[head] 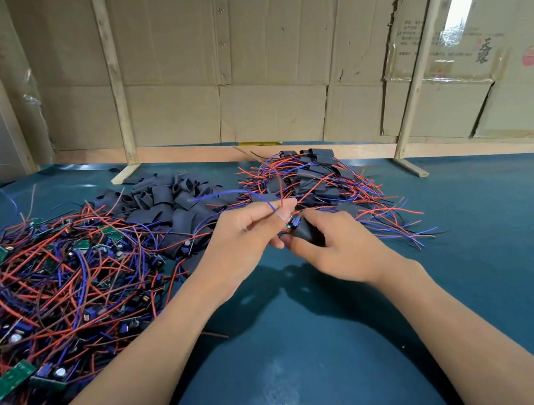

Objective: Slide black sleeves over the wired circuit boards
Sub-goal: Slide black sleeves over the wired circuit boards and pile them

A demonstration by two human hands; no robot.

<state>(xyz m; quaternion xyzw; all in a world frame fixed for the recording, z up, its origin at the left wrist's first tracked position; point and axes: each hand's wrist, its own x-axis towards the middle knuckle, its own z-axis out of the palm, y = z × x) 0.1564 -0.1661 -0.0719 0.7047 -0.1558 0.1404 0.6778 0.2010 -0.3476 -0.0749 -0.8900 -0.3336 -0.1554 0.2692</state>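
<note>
Left hand (246,236) pinching thin blue and red wires (275,206) between thumb and fingers, up over the green counter (318,368). Right hand (331,244) wrapped around one black sleeve (308,232), fingers curled tight on it. A little bit of circuit board (291,224) peeking out at the sleeve's open end, right between both hands, so probably only partly inside. Off to the left, a big messy heap of bare boards (29,293) with red and blue wires. Farther back in the middle, a pile of empty sleeves (164,200). Back on the right, a bunch of finished pieces (317,174) with wires sticking out. Things to watch out for: pulling too hard on the thin wires, maybe snapping one off the board. Pushing the sleeve crooked, and getting a board corner stuck on the edge. Squeezing the soft sleeve flat, leaving no room for the board to slide. Letting loose wire ends fall into the piles close behind, and dragging other pieces along. Hard to tell how far in the board sits, with fingers hiding most of it.
</note>
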